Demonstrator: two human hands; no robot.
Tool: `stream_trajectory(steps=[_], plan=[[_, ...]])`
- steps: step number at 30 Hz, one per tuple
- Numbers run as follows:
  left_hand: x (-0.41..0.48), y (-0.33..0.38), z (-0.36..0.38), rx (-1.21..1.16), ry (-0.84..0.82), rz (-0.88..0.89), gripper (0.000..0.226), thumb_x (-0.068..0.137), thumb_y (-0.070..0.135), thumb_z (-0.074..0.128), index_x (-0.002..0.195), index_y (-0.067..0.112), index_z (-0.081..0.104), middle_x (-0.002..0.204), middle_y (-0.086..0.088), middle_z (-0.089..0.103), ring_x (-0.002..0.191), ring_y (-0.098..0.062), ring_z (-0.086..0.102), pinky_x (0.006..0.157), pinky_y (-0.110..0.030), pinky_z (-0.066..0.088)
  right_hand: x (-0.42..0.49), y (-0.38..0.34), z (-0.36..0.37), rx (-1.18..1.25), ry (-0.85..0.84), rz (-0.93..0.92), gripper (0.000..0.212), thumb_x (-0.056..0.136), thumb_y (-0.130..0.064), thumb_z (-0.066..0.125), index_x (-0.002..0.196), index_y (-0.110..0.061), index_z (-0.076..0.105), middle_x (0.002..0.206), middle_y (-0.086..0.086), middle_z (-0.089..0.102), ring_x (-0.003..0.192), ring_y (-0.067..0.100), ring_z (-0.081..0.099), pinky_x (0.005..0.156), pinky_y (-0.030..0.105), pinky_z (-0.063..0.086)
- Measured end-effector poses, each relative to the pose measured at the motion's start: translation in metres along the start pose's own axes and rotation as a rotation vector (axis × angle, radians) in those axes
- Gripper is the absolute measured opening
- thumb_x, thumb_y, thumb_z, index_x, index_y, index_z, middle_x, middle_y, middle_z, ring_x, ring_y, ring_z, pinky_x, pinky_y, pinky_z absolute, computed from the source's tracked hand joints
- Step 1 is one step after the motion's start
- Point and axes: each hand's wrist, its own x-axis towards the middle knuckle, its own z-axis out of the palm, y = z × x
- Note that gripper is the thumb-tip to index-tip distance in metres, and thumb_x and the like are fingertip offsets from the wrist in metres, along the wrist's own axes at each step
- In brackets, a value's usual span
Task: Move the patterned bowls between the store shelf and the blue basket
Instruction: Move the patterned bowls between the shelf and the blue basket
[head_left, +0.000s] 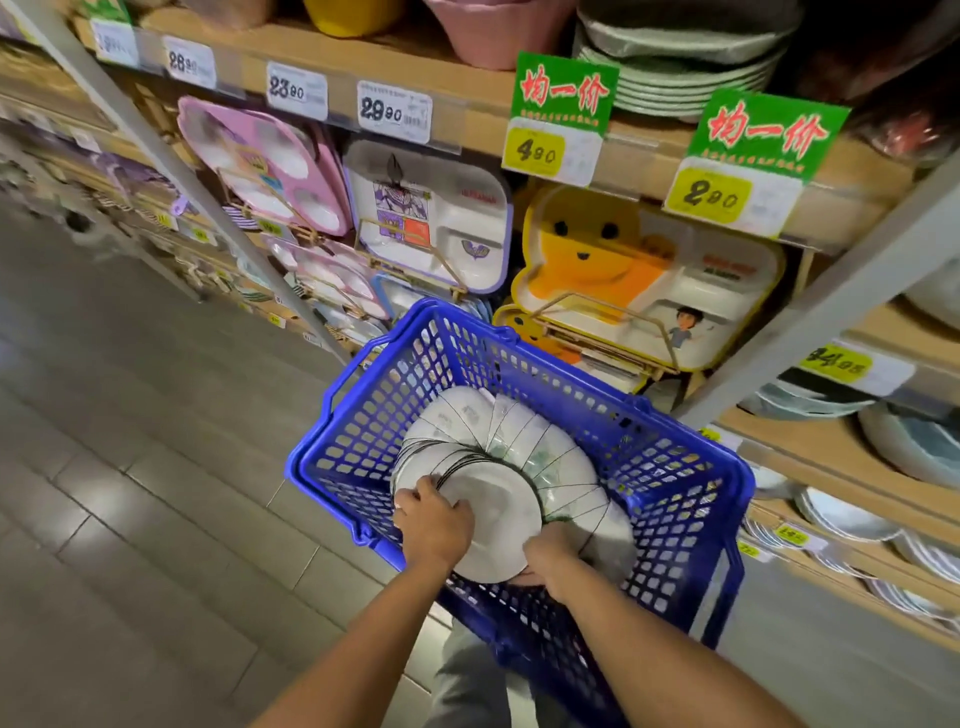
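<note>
bowls (519, 447): long stack on its side, bent in an arc, inside the basket (691, 467)
left hand (435, 522): fingers curled over the nearest bowl's left rim
right hand (549, 561): grips the same end from lower right, fingertips hidden
hands: apart, near bowl clamped between them
shelf (826, 449): right of basket, dishes (841, 514) on it
step: probably lifting a batch from the stack
tip: take few, squeeze both rims evenly, lift straight so the arc doesn't fan or slip

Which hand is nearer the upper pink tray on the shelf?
Left. The left hand holds the bowl stack below the pink tray; the right hand holds it farther right.
</note>
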Motion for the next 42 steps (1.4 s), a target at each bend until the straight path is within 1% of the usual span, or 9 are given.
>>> stream_trajectory(steps=[4,8,11,16,21,26,30,36,42], plan=[[0.000,0.003,-0.010,0.015,-0.065,-0.001,0.058,0.093,0.030,0.054,0.140,0.003,0.034,0.142,-0.021,0.031,0.132,-0.040,0.032,0.107,-0.044,0.032,-0.021,-0.014,-0.019,0.089,-0.013,-0.019,0.033,0.102,-0.003,0.032,0.133,0.006,0.037,0.133,0.028,0.050,0.076,0.043,0.063,0.036,0.039,0.052],[-0.002,0.008,-0.025,0.016,-0.126,0.026,0.057,0.095,0.030,0.052,0.141,0.002,0.034,0.143,-0.023,0.033,0.131,-0.041,0.036,0.108,-0.043,0.034,-0.047,-0.032,-0.047,-0.037,0.000,-0.089,0.040,0.085,0.007,0.058,0.123,0.013,0.047,0.104,0.024,0.064,0.095,0.038,0.068,0.067,0.040,0.061],[-0.005,0.018,-0.038,-0.030,-0.137,0.094,0.054,0.096,0.030,0.049,0.142,0.003,0.038,0.142,-0.023,0.041,0.130,-0.038,0.040,0.105,-0.038,0.034,-0.073,-0.048,-0.067,0.030,-0.026,-0.128,0.030,0.087,0.009,0.052,0.116,0.008,0.047,0.117,0.029,0.059,0.078,0.037,0.069,0.048,0.038,0.058],[-0.019,0.048,-0.061,-0.526,-0.360,0.150,0.055,0.095,0.021,0.050,0.146,0.014,0.031,0.136,-0.013,0.050,0.107,-0.027,0.052,0.081,-0.035,0.044,-0.114,-0.081,-0.088,0.119,0.016,-0.229,0.031,0.085,0.012,0.055,0.113,0.012,0.043,0.109,0.037,0.058,0.052,0.035,0.068,0.048,0.039,0.058],[-0.038,0.082,-0.092,-0.808,-0.359,0.357,0.059,0.089,0.009,0.051,0.142,0.030,0.037,0.134,-0.003,0.052,0.118,-0.027,0.051,0.098,-0.046,0.048,-0.159,-0.117,-0.099,0.243,0.069,-0.353,0.027,0.085,0.009,0.055,0.111,0.008,0.047,0.109,0.032,0.063,0.083,0.036,0.069,0.075,0.043,0.060],[-0.057,0.128,-0.138,-0.986,-0.315,0.554,0.068,0.084,0.002,0.043,0.143,0.035,0.037,0.137,-0.004,0.050,0.122,-0.031,0.049,0.100,-0.059,0.045,-0.225,-0.149,-0.111,0.301,0.024,-0.472,0.015,0.084,0.007,0.055,0.097,0.008,0.047,0.072,0.034,0.067,0.053,0.033,0.069,0.047,0.033,0.058],[-0.077,0.160,-0.173,-1.101,-0.268,0.585,0.064,0.074,0.011,0.040,0.135,0.029,0.046,0.128,-0.006,0.056,0.109,-0.025,0.054,0.085,-0.046,0.051,-0.274,-0.160,-0.118,0.238,0.127,-0.616,0.018,0.085,-0.009,0.062,0.089,0.008,0.056,0.053,0.014,0.067,0.041,0.018,0.064,0.037,0.020,0.049],[-0.114,0.196,-0.210,-1.126,-0.360,0.579,0.047,0.082,0.011,0.038,0.125,0.024,0.052,0.112,-0.005,0.059,0.098,-0.027,0.056,0.068,-0.037,0.051,-0.335,-0.150,-0.147,0.189,0.251,-0.782,0.050,0.089,-0.043,0.059,0.092,0.007,0.065,0.073,0.023,0.072,0.063,0.029,0.072,0.051,0.029,0.059],[-0.187,0.217,-0.213,-1.096,-0.486,0.627,0.036,0.083,0.013,0.040,0.115,0.022,0.054,0.106,-0.008,0.060,0.088,-0.029,0.057,0.055,-0.031,0.049,-0.381,-0.114,-0.194,0.384,0.347,-1.038,0.023,0.092,-0.040,0.059,0.107,-0.024,0.066,0.095,-0.001,0.075,0.084,0.016,0.073,0.069,0.034,0.061]])
